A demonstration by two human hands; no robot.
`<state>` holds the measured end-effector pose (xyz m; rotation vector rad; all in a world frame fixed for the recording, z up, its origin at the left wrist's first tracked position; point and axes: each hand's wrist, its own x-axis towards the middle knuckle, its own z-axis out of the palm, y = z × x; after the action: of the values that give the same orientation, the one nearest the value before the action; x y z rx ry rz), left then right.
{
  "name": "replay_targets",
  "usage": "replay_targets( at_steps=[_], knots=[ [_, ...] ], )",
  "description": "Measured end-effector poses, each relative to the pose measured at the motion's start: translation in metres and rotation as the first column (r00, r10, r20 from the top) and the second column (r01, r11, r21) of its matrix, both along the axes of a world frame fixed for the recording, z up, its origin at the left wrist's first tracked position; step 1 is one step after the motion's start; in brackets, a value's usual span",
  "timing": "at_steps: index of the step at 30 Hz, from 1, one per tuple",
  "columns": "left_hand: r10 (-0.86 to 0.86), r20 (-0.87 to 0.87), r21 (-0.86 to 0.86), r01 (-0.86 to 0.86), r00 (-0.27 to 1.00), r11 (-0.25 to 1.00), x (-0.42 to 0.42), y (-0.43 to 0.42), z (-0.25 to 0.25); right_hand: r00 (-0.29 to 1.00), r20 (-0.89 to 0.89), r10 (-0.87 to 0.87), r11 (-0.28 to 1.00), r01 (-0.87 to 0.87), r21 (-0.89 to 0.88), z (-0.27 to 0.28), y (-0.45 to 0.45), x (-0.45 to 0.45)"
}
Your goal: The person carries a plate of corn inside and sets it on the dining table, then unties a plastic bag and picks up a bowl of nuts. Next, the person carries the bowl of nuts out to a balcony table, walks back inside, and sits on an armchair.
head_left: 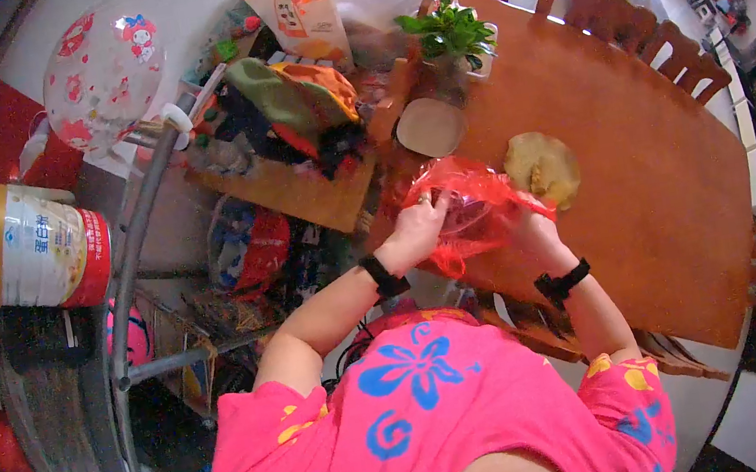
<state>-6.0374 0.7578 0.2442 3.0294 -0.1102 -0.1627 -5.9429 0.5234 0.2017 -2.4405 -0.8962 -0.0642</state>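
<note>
Between my two hands a thin red plastic bag (469, 212) is held spread out over the near edge of the table. My left hand (418, 230) grips its left side, fingers bent at the rim. On the right side, my right hand (530, 221) is closed on the bag, its fingers partly covered by the plastic. What the bag contains, if anything, I cannot make out. Just past my right hand lies a round, flat yellowish-brown thing (544, 170), perhaps a flatbread, on the table. A pale square plate (430, 127) lies beyond the bag.
The wooden table (655, 224) has chairs (630, 22) along its far side. A leafy plant (453, 34) stands at its left end. Left of me are a metal rail (134, 272), a large tub (42, 245), a balloon (104, 72) and piled cloth (294, 102).
</note>
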Motion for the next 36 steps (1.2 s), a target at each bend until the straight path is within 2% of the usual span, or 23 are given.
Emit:
replay_targets(
  at_steps=[1, 3, 6, 7, 8, 9, 10, 11, 13, 15, 16, 17, 18, 19, 20, 22, 26, 28, 29, 31, 32, 34, 36],
  knots=[
    [-0.045, 0.075, -0.055, 0.049, 0.996, 0.997, 0.001, -0.004, 0.0, 1.0, -0.001, -0.005, 1.0, 0.005, -0.001, -0.006, 0.001, 0.002],
    [-0.043, 0.209, -0.214, 0.089, 0.977, 0.973, 0.005, -0.015, 0.0, 0.93, -0.364, -0.058, 0.994, 0.019, -0.11, -0.016, 0.012, 0.011],
    [-0.042, 0.334, -0.19, 0.111, 0.942, 0.975, 0.015, -0.024, -0.018, 0.59, -0.786, -0.182, 0.967, -0.037, -0.252, -0.021, 0.034, 0.014],
    [-0.044, 0.335, -0.188, 0.112, 0.941, 0.976, 0.016, -0.026, -0.019, 0.548, -0.795, -0.262, 0.961, 0.07, -0.269, 0.022, 0.042, 0.004],
    [0.003, 0.233, -0.208, 0.047, 0.972, 0.977, 0.018, -0.027, -0.019, 0.548, -0.795, -0.261, 0.961, 0.071, -0.267, 0.015, 0.041, -0.002],
    [0.052, 0.129, -0.22, -0.023, 0.99, 0.975, 0.018, -0.027, -0.02, 0.291, -0.957, 0.012, 0.955, 0.281, 0.098, 0.003, 0.039, -0.01],
    [0.055, 0.13, -0.218, -0.025, 0.99, 0.976, 0.022, -0.023, -0.029, 0.092, -0.924, 0.37, 0.758, 0.546, 0.358, 0.003, 0.041, -0.016],
    [0.08, 0.068, -0.259, -0.06, 0.995, 0.964, 0.027, -0.018, -0.04, 0.092, -0.924, 0.371, 0.759, 0.543, 0.359, 0.004, 0.039, -0.016],
    [0.104, 0.002, -0.3, -0.099, 0.995, 0.949, 0.03, -0.012, -0.044, 0.376, -0.874, 0.309, 0.744, 0.476, 0.468, 0.035, 0.035, -0.019],
    [0.209, 0.153, -0.513, -0.103, 0.966, 0.852, 0.027, -0.007, -0.034, 0.396, -0.869, 0.298, 0.795, 0.4, 0.455, 0.056, 0.033, -0.012],
    [0.211, 0.152, -0.514, -0.106, 0.966, 0.851, 0.026, -0.007, -0.021, 0.417, -0.862, 0.289, 0.84, 0.322, 0.437, 0.066, 0.033, -0.01],
    [0.176, 0.175, -0.637, -0.025, 0.969, 0.771, 0.025, -0.007, -0.008, 0.415, -0.862, 0.29, 0.84, 0.321, 0.437, 0.076, 0.034, -0.012],
    [0.145, 0.203, -0.742, 0.056, 0.968, 0.668, 0.024, -0.007, 0.002, 0.377, -0.881, 0.284, 0.772, 0.455, 0.444, 0.087, 0.039, -0.015],
    [0.092, 0.179, -0.716, 0.065, 0.98, 0.695, 0.021, -0.006, 0.009, 0.336, -0.898, 0.284, 0.69, 0.578, 0.435, 0.092, 0.042, -0.018],
    [0.095, 0.178, -0.717, 0.063, 0.979, 0.695, 0.02, -0.007, 0.015, 0.335, -0.898, 0.284, 0.692, 0.577, 0.434, 0.092, 0.044, -0.014],
    [0.15, 0.094, -0.839, -0.003, 0.984, 0.544, 0.015, -0.011, 0.038, 0.387, -0.884, 0.261, 0.766, 0.475, 0.434, 0.09, 0.05, -0.004],
    [0.24, 0.046, -0.824, -0.099, 0.97, 0.557, 0.018, -0.018, 0.02, 0.278, -0.861, 0.427, 0.722, 0.469, 0.509, 0.068, 0.062, 0.001],
    [0.297, 0.023, -0.893, -0.114, 0.954, 0.435, 0.023, -0.018, -0.005, 0.444, -0.862, 0.245, 0.832, 0.36, 0.422, 0.077, 0.062, 0.0],
    [0.299, 0.023, -0.893, -0.115, 0.954, 0.435, 0.023, -0.016, -0.013, 0.444, -0.862, 0.245, 0.833, 0.359, 0.422, 0.079, 0.062, -0.001],
    [0.204, -0.197, -0.97, -0.221, 0.959, 0.103, 0.023, -0.016, -0.013, 0.456, -0.864, 0.214, 0.825, 0.388, 0.41, 0.083, 0.06, -0.004],
    [0.201, -0.197, -0.97, -0.221, 0.96, 0.102, 0.022, -0.014, -0.012, 0.462, -0.865, 0.197, 0.82, 0.405, 0.404, 0.083, 0.058, -0.005],
    [-0.029, -0.453, -0.885, -0.453, 0.891, -0.11, 0.021, -0.008, 0.004, 0.405, -0.883, 0.238, 0.77, 0.475, 0.426, 0.061, 0.056, -0.004],
    [-0.004, -0.443, -0.893, -0.441, 0.897, -0.092, 0.022, -0.011, 0.004, 0.35, -0.892, 0.286, 0.714, 0.544, 0.442, 0.049, 0.052, -0.003]
  ],
)
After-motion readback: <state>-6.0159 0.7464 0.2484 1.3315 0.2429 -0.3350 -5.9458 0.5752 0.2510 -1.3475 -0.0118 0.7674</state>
